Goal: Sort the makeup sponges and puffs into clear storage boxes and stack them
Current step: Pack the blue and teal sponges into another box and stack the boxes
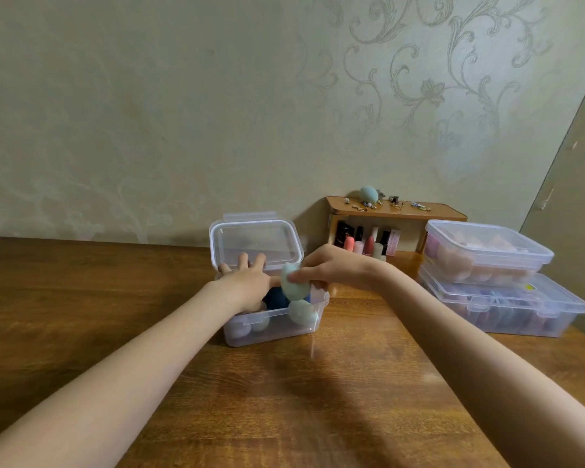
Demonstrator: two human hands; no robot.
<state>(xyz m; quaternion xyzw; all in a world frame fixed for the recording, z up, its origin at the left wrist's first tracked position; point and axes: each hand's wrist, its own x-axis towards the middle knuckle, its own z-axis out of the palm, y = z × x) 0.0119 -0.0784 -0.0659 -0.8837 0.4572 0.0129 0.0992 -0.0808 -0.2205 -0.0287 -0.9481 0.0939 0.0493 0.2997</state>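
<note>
both bare arms reach over the wooden table (318,383) to the open clear box (274,327), right hand (331,268) pinching a pale green sponge (294,282) above it, left hand (247,278) flat with fingers spread.

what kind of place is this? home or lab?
Probably a home, likely a dressing or vanity corner. A brown wooden table stands against cream wallpaper with a floral scroll pattern, and a small wooden shelf holds lipsticks below and small jewellery on top.
</note>
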